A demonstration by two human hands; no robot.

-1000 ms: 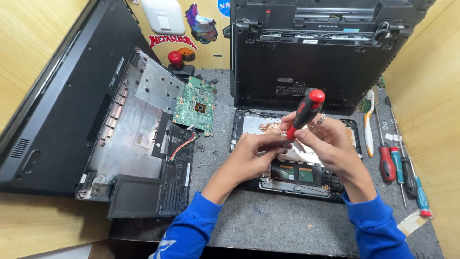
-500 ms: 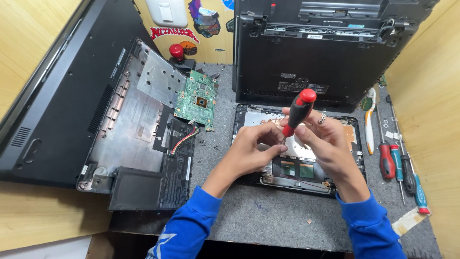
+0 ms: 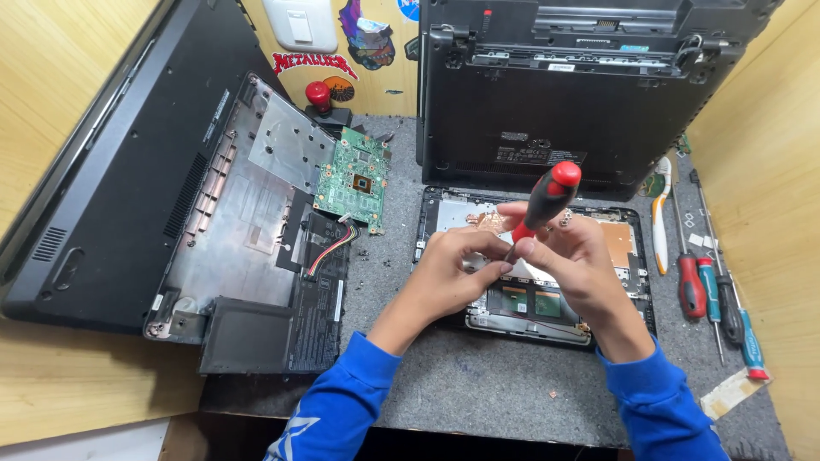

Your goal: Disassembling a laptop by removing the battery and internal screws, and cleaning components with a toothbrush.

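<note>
My right hand (image 3: 574, 260) grips a screwdriver with a black and red handle (image 3: 547, 198), held upright over an opened laptop base (image 3: 628, 256) on the grey mat. My left hand (image 3: 457, 269) has its fingers pinched at the screwdriver's lower shaft, right beside my right fingers. The tip is hidden behind my hands. Inside the base I see a touchpad board (image 3: 530, 300) and a copper-coloured patch (image 3: 617, 242). Both arms wear blue sleeves.
A second gutted laptop shell (image 3: 248, 230) with a green circuit board (image 3: 353, 181) lies at the left. A black laptop (image 3: 555, 94) stands upright behind. Several screwdrivers (image 3: 709, 290) and a white-handled tool (image 3: 659, 213) lie at the right. Wooden walls flank the mat (image 3: 478, 393).
The view has shifted slightly. The screwdriver has stayed upright over the opened base, and both hands have kept their hold around its shaft and handle.
</note>
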